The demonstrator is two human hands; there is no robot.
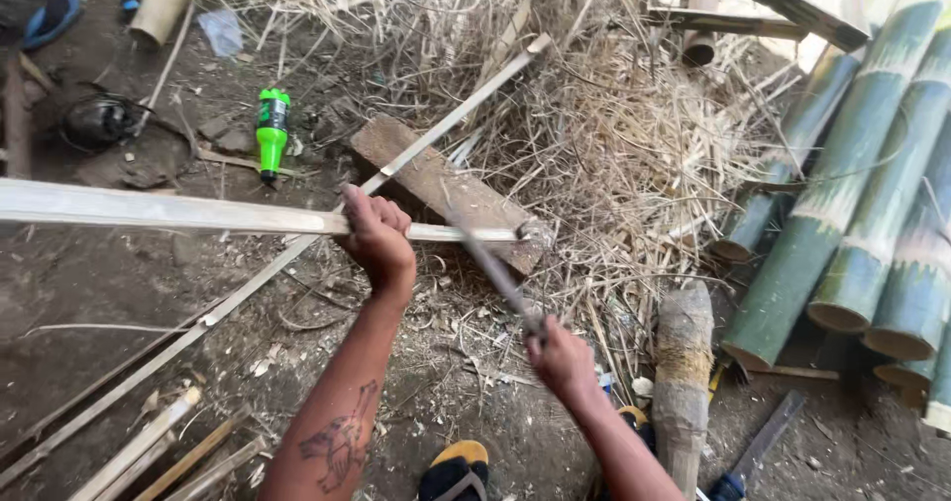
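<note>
Left hand (376, 238) is clamped round a long pale split bamboo slat (168, 211), its tip resting on the flat brown wooden chopping block (446, 189). Right hand (562, 359) grips a blurred dark blade (492, 268) raised just over the block. Shavings lie all around the block, but the slat looks mostly untrimmed, so plenty left I'd guess.

At the frame's centre the left hand (377, 235) grips a flat bamboo slat (178, 212) that runs in from the left edge, its far end resting on a wooden block (436, 186). The right hand (562, 360), lower right of centre, holds a blurred blade (490, 263) angled up toward the slat's end. Green bamboo culms (872, 194) lie stacked at right; a green plastic bottle (271, 132) lies upper left.
</note>
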